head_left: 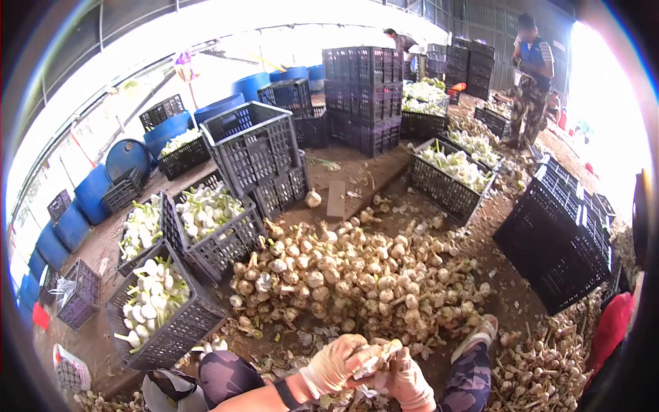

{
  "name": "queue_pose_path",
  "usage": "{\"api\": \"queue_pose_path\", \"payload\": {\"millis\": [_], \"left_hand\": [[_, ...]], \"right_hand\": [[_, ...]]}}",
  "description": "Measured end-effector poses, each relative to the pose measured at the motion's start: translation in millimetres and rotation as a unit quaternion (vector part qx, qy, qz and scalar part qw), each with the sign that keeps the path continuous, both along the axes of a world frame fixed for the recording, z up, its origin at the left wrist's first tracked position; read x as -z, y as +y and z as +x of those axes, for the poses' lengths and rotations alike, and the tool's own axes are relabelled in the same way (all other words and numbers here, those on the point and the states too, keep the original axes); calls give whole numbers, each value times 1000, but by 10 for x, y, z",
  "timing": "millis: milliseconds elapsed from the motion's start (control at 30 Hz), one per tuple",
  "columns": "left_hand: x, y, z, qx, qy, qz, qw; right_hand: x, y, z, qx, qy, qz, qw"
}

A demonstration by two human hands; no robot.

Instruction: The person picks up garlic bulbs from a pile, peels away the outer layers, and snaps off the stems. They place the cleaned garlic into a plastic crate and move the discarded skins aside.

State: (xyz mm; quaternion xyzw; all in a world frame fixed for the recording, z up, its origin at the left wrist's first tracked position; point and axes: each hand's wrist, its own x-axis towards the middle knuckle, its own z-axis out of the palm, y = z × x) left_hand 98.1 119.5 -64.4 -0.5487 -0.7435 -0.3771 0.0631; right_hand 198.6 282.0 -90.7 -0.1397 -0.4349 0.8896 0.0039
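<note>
My left hand (336,364), in a pale work glove, is closed around a garlic bulb (386,353) with loose papery skin. My right hand (410,386), also gloved, meets it from the right, its fingers bent against the bulb's lower side. Part of the bulb is hidden by the fingers. Just beyond my hands a large heap of unpeeled garlic (357,275) lies on the ground. To the left, a black crate (195,323) holds cleaned white garlic with green stems.
More garlic-filled crates (220,254) stand left, beside stacked crates (254,151). Another crate of garlic (446,189) lies ahead; a tilted crate stack (549,233) stands right. Blue barrels (96,192) line the left wall. Further back, a person (532,75) stands near tall crate stacks (364,96).
</note>
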Motion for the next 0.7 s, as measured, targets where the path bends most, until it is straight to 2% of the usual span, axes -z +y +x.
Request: {"api": "queue_pose_path", "payload": {"millis": [100, 133, 233, 267, 333, 400, 533, 600, 633, 667, 700], "left_hand": [[118, 27, 3, -6, -6, 5, 1000], [130, 32, 15, -11, -19, 8, 1000], [62, 49, 40, -7, -53, 24, 998], [40, 54, 50, -6, -59, 28, 998], [57, 25, 52, 17, -81, 33, 996], [61, 34, -10, 23, -30, 23, 999], [47, 4, -23, 55, -57, 39, 996], [92, 9, -2, 19, -198, 79, 977], [115, 16, 22, 29, -218, 106, 970], [132, 32, 42, 30, -219, 109, 969], [60, 46, 73, 13, -101, 61, 993]], "right_hand": [[11, -47, -87, 36, -35, -82, 995], [67, -28, -81, 6, -11, -22, 1000], [64, -75, -73, 33, -9, -6, 999], [47, -29, -57, 2, 7, -17, 1000], [17, -35, -41, 15, 12, -18, 1000], [100, 3, -46, -20, 42, -29, 998], [70, 20, -26, -28, 30, -75, 996], [61, 38, -5, -30, 14, -94, 995], [129, 47, -20, -33, -7, -49, 998], [217, 49, -46, -35, -27, -4, 999], [360, -49, -114, 19, 14, 0, 1000]]}}
